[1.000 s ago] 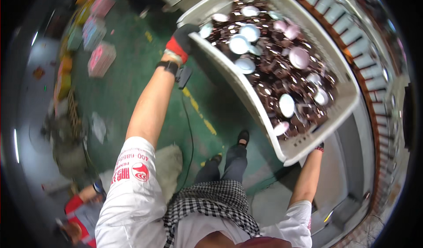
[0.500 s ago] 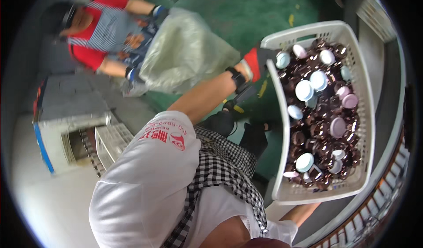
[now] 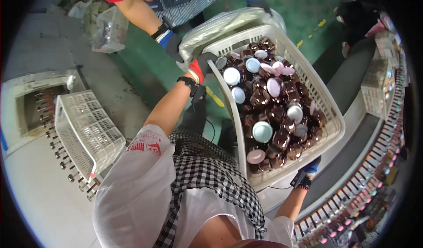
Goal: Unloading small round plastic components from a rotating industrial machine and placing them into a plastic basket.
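Observation:
A white plastic basket [image 3: 337, 124] full of shiny dark brown caps or small pots [image 3: 282, 138], with pale blue, white and pink round discs among them, is held in front of me. My left hand [image 3: 205, 64], in a black and red glove, is closed on its far left rim. Low on the near right side, my right hand [image 3: 312, 166], in a blue and dark glove, holds the basket, its fingers partly hidden. Against the basket's far end is a translucent plastic bag [image 3: 211, 34], held by a co-worker's gloved hands [image 3: 169, 43].
An empty white crate [image 3: 90, 129] sits at the left beside a row of metal spindles [image 3: 66, 164]. A curved conveyor line [image 3: 352, 195] with many holders runs along the right, with another basket [image 3: 374, 89] by it. A filled clear bag [image 3: 110, 30] lies on the floor, far left.
The basket has swung left and away from me, up to the bag. The co-worker and bag are now closer and in front. My right hand has come into view.

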Demonstrator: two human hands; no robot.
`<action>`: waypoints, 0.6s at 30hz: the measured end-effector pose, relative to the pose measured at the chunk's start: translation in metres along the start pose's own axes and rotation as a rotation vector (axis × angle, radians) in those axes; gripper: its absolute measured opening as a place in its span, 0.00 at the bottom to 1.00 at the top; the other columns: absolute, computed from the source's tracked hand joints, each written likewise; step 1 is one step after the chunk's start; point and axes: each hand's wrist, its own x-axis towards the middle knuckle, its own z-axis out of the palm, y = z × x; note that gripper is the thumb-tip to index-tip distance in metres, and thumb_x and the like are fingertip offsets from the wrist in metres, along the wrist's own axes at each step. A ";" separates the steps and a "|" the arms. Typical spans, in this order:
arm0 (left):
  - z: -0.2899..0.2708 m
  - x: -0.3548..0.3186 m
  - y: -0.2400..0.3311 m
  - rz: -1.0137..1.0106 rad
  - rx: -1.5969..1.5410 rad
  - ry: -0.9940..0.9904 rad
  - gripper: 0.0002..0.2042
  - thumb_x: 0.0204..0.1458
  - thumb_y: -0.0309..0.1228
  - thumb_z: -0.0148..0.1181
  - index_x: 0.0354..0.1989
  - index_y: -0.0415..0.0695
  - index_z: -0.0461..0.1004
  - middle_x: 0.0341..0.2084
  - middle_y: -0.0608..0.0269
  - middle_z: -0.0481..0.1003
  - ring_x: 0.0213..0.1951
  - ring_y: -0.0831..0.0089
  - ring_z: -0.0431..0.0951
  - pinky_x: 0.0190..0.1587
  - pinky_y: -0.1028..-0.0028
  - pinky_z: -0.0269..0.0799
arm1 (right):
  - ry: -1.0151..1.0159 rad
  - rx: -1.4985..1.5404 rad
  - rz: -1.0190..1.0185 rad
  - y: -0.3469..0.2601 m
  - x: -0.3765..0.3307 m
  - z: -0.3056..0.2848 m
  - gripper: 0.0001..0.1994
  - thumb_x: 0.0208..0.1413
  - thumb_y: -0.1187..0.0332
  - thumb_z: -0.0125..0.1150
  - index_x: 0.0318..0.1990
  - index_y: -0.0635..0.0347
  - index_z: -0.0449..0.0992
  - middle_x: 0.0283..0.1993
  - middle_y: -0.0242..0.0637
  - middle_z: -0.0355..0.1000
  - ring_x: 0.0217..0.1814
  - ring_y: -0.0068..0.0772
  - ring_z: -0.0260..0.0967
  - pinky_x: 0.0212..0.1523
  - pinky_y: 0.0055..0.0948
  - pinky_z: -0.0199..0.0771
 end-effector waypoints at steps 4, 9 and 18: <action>0.033 0.009 -0.025 -0.515 -0.763 0.093 0.12 0.61 0.34 0.60 0.48 0.41 0.81 0.39 0.54 0.81 0.42 0.55 0.84 0.48 0.55 0.84 | -0.097 -0.662 -0.256 -0.081 -0.037 0.045 0.33 0.65 0.75 0.65 0.77 0.57 0.64 0.70 0.36 0.72 0.70 0.35 0.71 0.69 0.38 0.76; 0.085 0.004 -0.070 -0.465 -1.068 0.089 0.18 0.63 0.41 0.60 0.54 0.44 0.80 0.42 0.53 0.82 0.42 0.53 0.84 0.51 0.52 0.84 | 0.057 0.006 0.177 -0.191 -0.070 0.069 0.29 0.76 0.54 0.53 0.78 0.53 0.64 0.77 0.35 0.66 0.78 0.42 0.65 0.78 0.48 0.65; 0.120 -0.012 -0.028 -0.751 -1.277 0.189 0.20 0.63 0.46 0.60 0.56 0.46 0.79 0.44 0.55 0.81 0.44 0.54 0.84 0.53 0.52 0.83 | -0.055 -1.040 -0.085 -0.440 -0.025 0.153 0.27 0.71 0.65 0.59 0.75 0.61 0.68 0.74 0.42 0.70 0.75 0.43 0.67 0.76 0.43 0.66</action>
